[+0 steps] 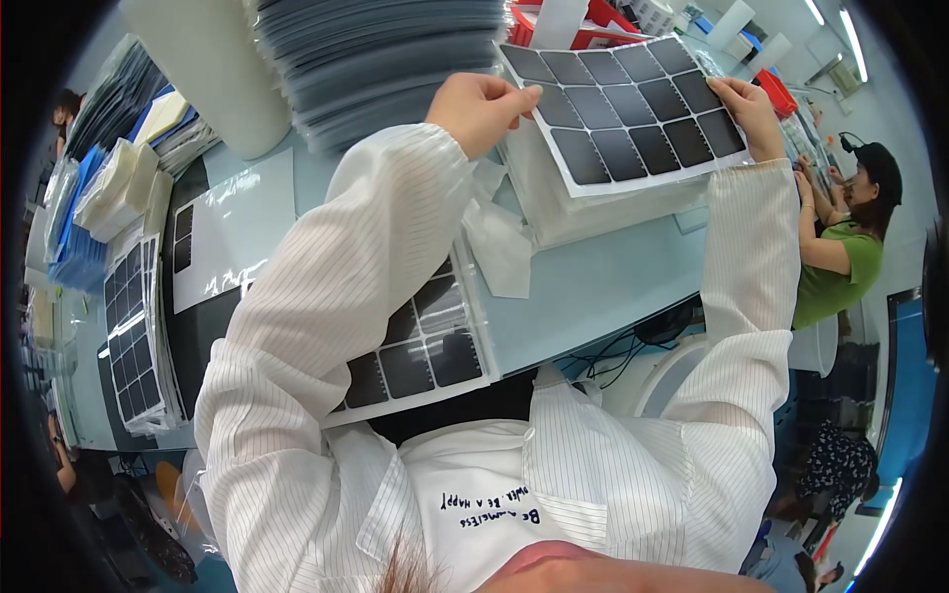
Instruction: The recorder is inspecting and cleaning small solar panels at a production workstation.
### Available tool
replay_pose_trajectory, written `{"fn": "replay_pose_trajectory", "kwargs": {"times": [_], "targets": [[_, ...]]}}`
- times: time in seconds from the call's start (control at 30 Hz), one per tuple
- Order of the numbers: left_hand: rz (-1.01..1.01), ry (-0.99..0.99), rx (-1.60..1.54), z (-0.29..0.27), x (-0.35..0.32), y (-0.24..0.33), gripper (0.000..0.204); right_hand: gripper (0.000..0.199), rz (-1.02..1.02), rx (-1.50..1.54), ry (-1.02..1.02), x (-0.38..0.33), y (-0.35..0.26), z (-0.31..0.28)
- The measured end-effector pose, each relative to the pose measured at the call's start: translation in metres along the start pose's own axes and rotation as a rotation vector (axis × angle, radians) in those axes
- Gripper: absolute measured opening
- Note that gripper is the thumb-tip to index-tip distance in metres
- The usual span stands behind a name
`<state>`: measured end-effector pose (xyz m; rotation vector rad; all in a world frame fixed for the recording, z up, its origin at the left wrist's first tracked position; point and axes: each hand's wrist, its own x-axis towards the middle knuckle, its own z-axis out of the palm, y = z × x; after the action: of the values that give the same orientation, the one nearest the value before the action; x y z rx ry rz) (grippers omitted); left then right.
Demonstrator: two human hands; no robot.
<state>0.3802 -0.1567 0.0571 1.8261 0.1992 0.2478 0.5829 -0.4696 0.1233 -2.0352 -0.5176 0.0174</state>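
in the head view we hold up a white sheet of dark square pads (625, 107) in the upper middle of the frame, tilted, above a stack of white sheets (583, 212) on the pale blue table (593, 296). our left hand (482, 107) grips the sheet's left edge, thumb and forefinger pinching it while the other fingers curl in behind. our right hand (751, 114) takes the right edge near the upper corner; its fingers look pressed together against the sheet with the thumb on the front, though the fisheye bend makes this hard to be sure of. both white striped sleeves run up from the lower edge to the hands.

lower in the frame, partly under our left sleeve, lies another sheet of dark pads (430, 346) flat at the table's near edge. at the left of the frame sits a pile of similar pad sheets (138, 336), and beside it a glossy clear film (232, 232) over a dark mat. a tall stack of grey sheets (386, 59) rises at the top centre, just left of our left hand. a red tray (593, 30) shows at the top behind the held sheet. at the right edge a person in a green shirt (840, 267) sits at the table, well apart from our hands.
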Motion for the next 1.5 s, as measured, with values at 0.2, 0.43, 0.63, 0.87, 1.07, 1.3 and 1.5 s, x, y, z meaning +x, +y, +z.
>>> {"fn": "replay_pose_trajectory", "kwargs": {"times": [0.2,0.43,0.63,0.87,1.07,1.3,1.5], "targets": [[0.006,-0.060,0.086,0.013,0.002,-0.004,0.037,0.026,0.003,-0.198,0.007,0.017,0.027,-0.012],[0.032,-0.070,0.202,-0.020,-0.025,-0.019,0.042,0.025,0.078,-0.097,-0.002,0.023,0.047,-0.015],[0.115,-0.119,0.379,-0.055,-0.079,-0.026,0.034,0.021,0.133,-0.053,-0.014,0.022,0.050,-0.014],[0.350,-0.115,0.695,-0.066,-0.103,-0.069,0.022,0.023,0.118,-0.035,-0.038,0.025,0.052,-0.011],[0.329,-0.146,0.728,-0.063,-0.106,-0.089,0.051,0.025,0.099,-0.066,0.013,0.020,0.048,-0.006],[0.323,-0.161,0.703,-0.064,-0.106,-0.096,0.055,0.027,-0.090,-0.386,0.265,-0.019,0.036,-0.009],[0.310,-0.191,0.650,-0.062,-0.103,-0.096,0.054,0.015,-0.438,-0.365,0.458,-0.143,-0.037,0.052]]}}
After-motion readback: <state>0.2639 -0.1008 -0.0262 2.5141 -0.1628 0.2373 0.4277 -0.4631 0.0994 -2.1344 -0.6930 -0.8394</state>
